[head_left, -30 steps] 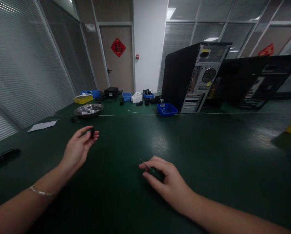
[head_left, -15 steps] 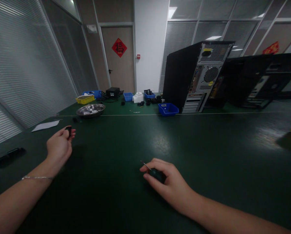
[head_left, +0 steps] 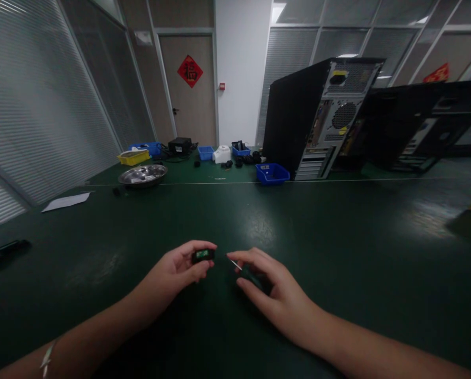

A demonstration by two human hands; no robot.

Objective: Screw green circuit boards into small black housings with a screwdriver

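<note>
Between the thumb and fingers of my left hand (head_left: 180, 266) is a small black part with a green circuit board (head_left: 202, 255) showing on its face; its exact kind is unclear. My right hand (head_left: 272, 284) is closed around a screwdriver (head_left: 251, 278) with a dark green handle. The thin metal shaft points up and left, toward the small part, with a short gap between them. Part of the handle is hidden by my fingers. Both hands are above the dark green table (head_left: 235, 326).
A metal bowl (head_left: 143, 176) stands at the back left, near a yellow tray (head_left: 134, 157) and a white paper (head_left: 66, 201). A blue bin (head_left: 272, 174) sits before a black computer tower (head_left: 292, 116). A dark object (head_left: 6, 251) lies far left.
My left hand has moved right and nearer with the small black part, from the left side of the table to beside the screwdriver. My right hand has stayed nearly in place.
</note>
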